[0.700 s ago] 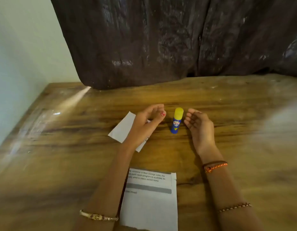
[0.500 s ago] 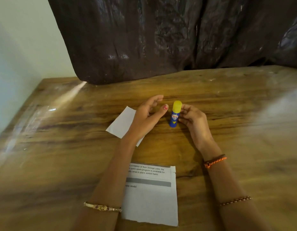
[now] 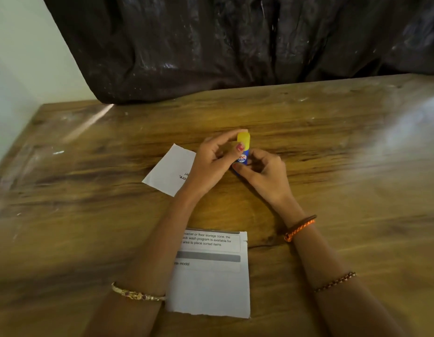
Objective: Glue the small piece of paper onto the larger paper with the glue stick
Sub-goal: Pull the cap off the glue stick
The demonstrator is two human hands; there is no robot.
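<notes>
Now my left hand (image 3: 211, 164) pinches the yellow cap (image 3: 243, 139) of the glue stick (image 3: 242, 158), and my right hand (image 3: 264, 176) grips its blue body. Both papers, small paper (image 3: 169, 170) and larger paper (image 3: 211, 285), lie flat on the shiny brown wooden table (image 3: 332, 147). Behind it hangs a dark curtain (image 3: 235, 40) beside a pale wall (image 3: 23, 64).

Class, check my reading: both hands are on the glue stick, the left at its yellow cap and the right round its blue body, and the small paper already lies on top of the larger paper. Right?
Not quite. The head view shows the small paper lying apart from the larger paper, on the table beyond it. The rest holds: left hand at the glue stick cap, right hand round its body.
</notes>
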